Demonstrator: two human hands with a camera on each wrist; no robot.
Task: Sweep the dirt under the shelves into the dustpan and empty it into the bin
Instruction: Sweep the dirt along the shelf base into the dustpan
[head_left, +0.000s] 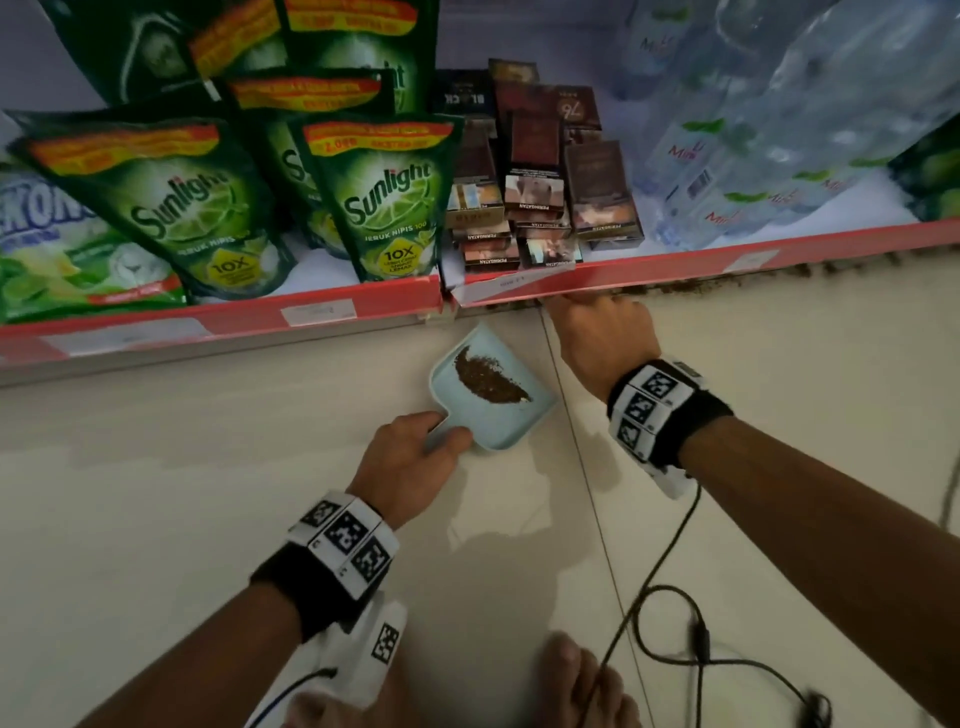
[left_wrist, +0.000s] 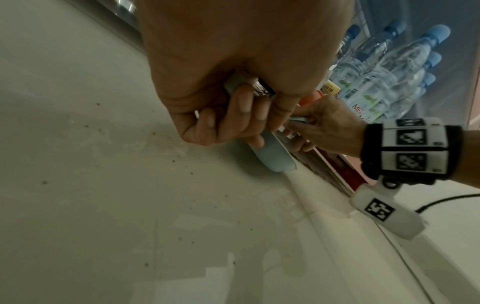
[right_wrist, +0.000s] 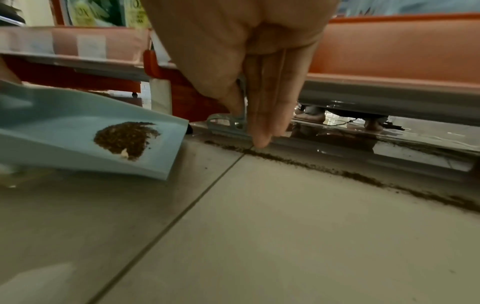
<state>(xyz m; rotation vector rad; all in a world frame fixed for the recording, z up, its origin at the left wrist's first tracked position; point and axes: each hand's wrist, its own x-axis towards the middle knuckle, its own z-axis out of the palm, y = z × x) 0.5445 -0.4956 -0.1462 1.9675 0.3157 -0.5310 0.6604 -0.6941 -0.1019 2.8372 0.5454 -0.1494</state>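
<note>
The dustpan (head_left: 524, 418) appears light, stiff plastic, carrying loose dirt (head_left: 488, 378) (keep level). The left hand (head_left: 410, 457) grips its handle (head_left: 440, 427); the right hand (head_left: 602, 338), right of the dustpan, has straight fingers (right_wrist: 262, 123), and what it holds cannot be told.

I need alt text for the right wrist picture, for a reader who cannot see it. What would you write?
The right hand reaches straight fingers down to a line of brown dirt along the foot of the orange-red shelf on a pale tiled floor. At the left a tilted light blue plastic dustpan holds a small brown pile.
</note>
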